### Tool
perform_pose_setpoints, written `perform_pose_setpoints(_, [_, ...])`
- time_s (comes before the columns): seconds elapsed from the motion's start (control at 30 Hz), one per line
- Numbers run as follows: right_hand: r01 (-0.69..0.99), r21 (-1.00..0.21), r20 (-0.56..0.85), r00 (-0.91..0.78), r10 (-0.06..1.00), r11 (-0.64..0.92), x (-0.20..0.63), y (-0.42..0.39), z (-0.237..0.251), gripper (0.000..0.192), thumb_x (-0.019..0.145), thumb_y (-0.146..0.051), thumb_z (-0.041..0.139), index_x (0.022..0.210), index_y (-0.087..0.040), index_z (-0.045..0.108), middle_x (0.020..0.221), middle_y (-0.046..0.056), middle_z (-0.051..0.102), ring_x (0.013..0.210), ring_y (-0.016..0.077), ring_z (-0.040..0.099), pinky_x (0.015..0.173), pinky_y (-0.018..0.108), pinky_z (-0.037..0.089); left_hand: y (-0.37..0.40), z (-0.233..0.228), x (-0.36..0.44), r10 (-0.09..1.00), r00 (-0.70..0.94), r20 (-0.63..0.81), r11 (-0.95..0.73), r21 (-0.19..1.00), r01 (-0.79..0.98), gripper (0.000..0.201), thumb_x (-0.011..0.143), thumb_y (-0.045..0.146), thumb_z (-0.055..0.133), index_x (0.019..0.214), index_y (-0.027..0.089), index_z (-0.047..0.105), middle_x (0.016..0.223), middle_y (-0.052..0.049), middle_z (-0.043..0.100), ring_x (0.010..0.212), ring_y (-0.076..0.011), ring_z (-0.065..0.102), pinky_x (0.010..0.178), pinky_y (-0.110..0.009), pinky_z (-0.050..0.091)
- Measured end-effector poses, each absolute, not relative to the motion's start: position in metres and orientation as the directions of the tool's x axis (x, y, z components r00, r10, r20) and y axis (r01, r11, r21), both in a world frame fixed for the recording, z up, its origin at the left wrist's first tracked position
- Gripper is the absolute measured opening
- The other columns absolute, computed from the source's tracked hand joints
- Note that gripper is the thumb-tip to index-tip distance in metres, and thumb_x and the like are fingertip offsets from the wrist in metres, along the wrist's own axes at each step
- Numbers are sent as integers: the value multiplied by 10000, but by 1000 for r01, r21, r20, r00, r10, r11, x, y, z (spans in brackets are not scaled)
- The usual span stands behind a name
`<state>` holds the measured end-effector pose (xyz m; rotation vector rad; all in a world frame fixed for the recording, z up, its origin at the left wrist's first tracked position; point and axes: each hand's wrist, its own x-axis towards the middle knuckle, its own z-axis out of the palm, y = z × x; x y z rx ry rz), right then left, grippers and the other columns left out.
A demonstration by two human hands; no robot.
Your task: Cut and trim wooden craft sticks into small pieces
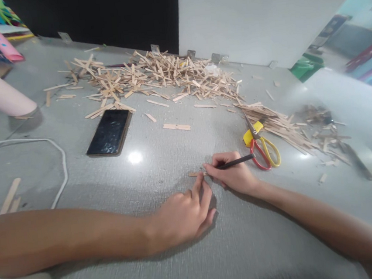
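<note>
The left hand [183, 214] rests knuckles-up on the grey table [171, 263], its forefinger stretched forward to press on the near end of a small wooden stick [195, 173] that lies flat near the middle of the table. The other fingers curl loosely under and hold nothing. The right hand [230, 172] is closed in a narrow writing grip around a dark pencil [237, 162], whose tip meets the stick's right end and whose tail points right toward the scissors [262, 147].

The stick looks thin, flat and very light, stiff along its length but likely to snap if bent, and the glossy table would probably let it slide or pivot under the pencil's push. Pinning it from above with 1 fingertip, as here, seems the sound hold. To lift it, a pinch on the 2 long edges near the middle would suit better than a grip at 1 end.

The scissors, with red and yellow handles, lie just right of the right hand. A large heap of sticks [153, 74] spreads along the far side, and a second, tidier bundle [279, 124] lies past the scissors. A phone [109, 132] lies face up at the far left of the hands, with a white cable [60, 164] looping left of it.
</note>
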<state>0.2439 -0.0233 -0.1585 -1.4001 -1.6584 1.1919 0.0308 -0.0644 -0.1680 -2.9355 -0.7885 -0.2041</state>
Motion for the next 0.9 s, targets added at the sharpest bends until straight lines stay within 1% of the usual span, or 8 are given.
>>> perform_pose_setpoints(0.2, [387,-922,-74,-218,973,17,244,-23,-158,468,992,-418,708,603,-223,536,424,-59,520,333,84,435,350,219,279,-64,-169,30,469,868,162,-867,-103,487,591,1112,383,357,1380,-78,612,1393,-418,642,673,-295,804,486,-348,600])
perform_pose_setpoints(0.4, [397,-917,-47,-230,972,50,244,-23,-158,480,986,-400,708,589,-229,500,412,-65,498,352,86,414,375,232,276,-64,-171,30,480,863,155,-867,-67,494,589,1111,396,375,1392,-66,607,1400,-414,640,695,-290,807,483,-330,588])
perform_pose_setpoints(0.53, [407,-911,-37,-245,969,68,244,-22,-157,484,988,-404,705,587,-229,498,404,-67,486,364,87,390,387,239,272,-64,-171,30,479,862,164,-869,-48,492,585,1109,379,377,1397,-78,603,1404,-429,627,674,-297,801,471,-343,578])
perform_pose_setpoints(0.73, [430,-898,-23,-247,969,89,243,-22,-156,478,979,-402,723,591,-227,503,412,-73,470,373,88,405,393,239,277,-63,-169,31,477,860,181,-867,-61,494,580,1097,368,397,1373,-91,622,1365,-423,658,678,-308,801,475,-356,579])
perform_pose_setpoints(0.8, [432,-897,-27,-252,967,88,244,-23,-157,458,998,-439,703,631,-229,529,441,-69,507,362,94,435,375,236,307,-64,-170,31,484,852,201,-861,-64,504,572,1095,365,407,1359,-90,632,1347,-413,676,718,-317,808,504,-359,590])
perform_pose_setpoints(0.9, [460,-882,-14,-245,969,104,247,-22,-156,363,1038,-493,647,793,-229,609,515,-63,590,357,110,481,359,241,372,-66,-169,30,481,845,236,-854,-93,512,568,1095,367,408,1349,-84,643,1328,-390,700,831,-350,813,576,-380,607])
